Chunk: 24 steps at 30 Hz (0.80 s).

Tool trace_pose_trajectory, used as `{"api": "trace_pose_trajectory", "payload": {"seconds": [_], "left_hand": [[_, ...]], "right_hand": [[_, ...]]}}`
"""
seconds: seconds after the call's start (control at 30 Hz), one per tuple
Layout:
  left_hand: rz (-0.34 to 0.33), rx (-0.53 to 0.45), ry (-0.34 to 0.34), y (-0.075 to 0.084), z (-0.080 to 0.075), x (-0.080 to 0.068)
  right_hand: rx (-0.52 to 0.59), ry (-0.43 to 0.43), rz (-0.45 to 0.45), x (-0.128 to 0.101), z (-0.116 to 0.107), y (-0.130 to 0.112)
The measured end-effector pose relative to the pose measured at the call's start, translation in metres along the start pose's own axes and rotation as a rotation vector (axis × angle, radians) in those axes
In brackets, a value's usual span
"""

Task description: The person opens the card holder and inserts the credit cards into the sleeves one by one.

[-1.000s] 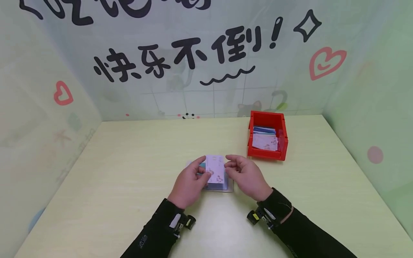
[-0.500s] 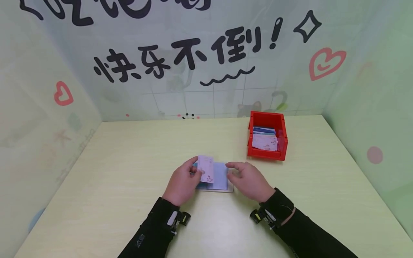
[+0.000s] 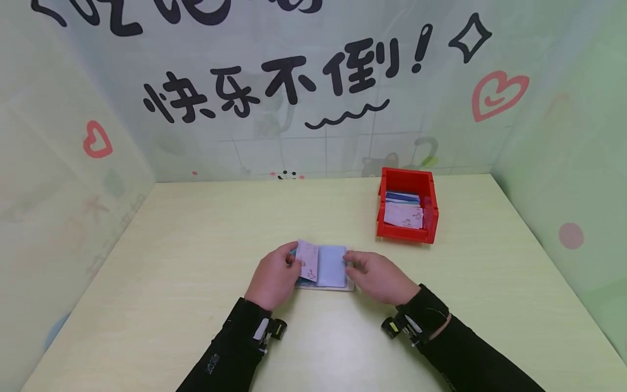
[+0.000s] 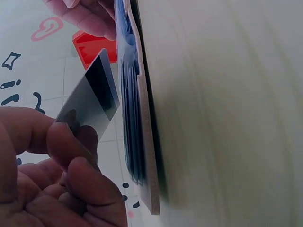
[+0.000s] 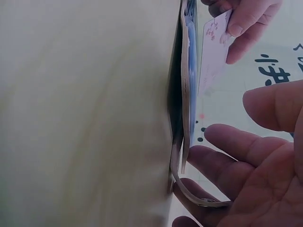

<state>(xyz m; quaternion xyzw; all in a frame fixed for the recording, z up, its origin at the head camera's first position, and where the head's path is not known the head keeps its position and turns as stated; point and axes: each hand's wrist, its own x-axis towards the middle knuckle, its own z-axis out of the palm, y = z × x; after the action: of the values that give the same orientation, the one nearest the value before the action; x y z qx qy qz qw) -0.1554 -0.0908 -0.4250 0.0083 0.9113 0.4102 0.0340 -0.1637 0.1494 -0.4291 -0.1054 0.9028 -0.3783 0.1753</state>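
Observation:
A card holder (image 3: 332,265) lies spread on the table, its bluish clear sleeves showing in the head view. My left hand (image 3: 272,279) pinches a pale pink card with a flower print (image 3: 307,262) between thumb and fingers, tilted over the holder's left half. In the left wrist view the back of this card (image 4: 97,90) shows a dark stripe. My right hand (image 3: 381,277) is at the holder's right edge, its fingertips touching the cover and the thumb held apart. A strap with a metal snap (image 5: 195,195) bends across those fingers in the right wrist view.
Behind the right hand stands a red bin (image 3: 405,234) with several cards (image 3: 403,215) inside. The pale wooden table (image 3: 196,239) meets a printed cloth backdrop (image 3: 245,152) at the back and sides.
The left hand has carried the pink card leftward from over the holder's right half, uncovering the blue sleeve there. The right hand has shifted slightly down and right along the holder's edge.

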Motion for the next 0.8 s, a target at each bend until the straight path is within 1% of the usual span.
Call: {"api": "trace_pose_trajectory", "payload": {"seconds": [0.3,0.5,0.8], "left_hand": [[-0.008,0.030,-0.017,-0.0013,0.0005,0.0006],[-0.027,0.034,-0.037,-0.0008,0.0022,0.0016],[-0.031,0.066,-0.037,0.0022,0.0018,0.0021]], "right_hand": [[0.001,-0.013,-0.007,0.0010,0.0005,0.0012],[-0.013,-0.011,-0.016,0.0016,0.0007,0.0025],[-0.015,-0.011,-0.010,0.0016,0.0009,0.0016]]}}
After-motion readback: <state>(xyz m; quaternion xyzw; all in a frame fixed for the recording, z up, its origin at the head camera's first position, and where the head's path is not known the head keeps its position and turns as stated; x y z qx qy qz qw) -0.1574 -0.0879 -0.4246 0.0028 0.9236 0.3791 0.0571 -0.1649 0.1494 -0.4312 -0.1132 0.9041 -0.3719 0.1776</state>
